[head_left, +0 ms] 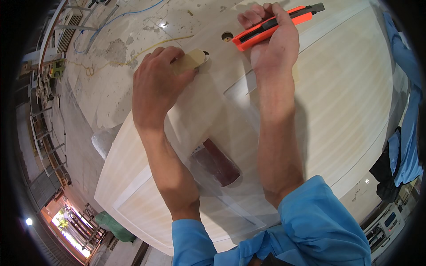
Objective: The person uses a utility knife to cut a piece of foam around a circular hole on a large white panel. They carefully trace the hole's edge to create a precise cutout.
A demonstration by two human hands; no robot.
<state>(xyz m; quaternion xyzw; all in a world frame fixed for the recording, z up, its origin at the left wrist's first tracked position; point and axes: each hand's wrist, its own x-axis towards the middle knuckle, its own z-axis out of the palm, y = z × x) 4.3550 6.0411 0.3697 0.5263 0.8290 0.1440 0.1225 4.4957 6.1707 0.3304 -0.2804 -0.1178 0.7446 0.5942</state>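
My right hand (277, 42) is wrapped round an orange and black utility knife (262, 33), its blade end pointing to the far right, above a large cream-coloured panel (337, 102). On the far left part of that panel, the fingers of my left hand (155, 84) close on a flat pale yellow piece (188, 62). This piece lies against a small dark hole (206, 53); whether it is tape or something stiffer I cannot tell. Between my forearms rests a dark red sanding block or folded sandpaper (216, 163).
A second round hole (227, 36) sits near the knife. Beyond the panel, a yellow cord (151, 46) and a blue hose (128, 13) cross the stained floor. Metal frames (46, 137) stand at the left. Blue cloth (406, 142) and a white machine (386, 224) are at the right.
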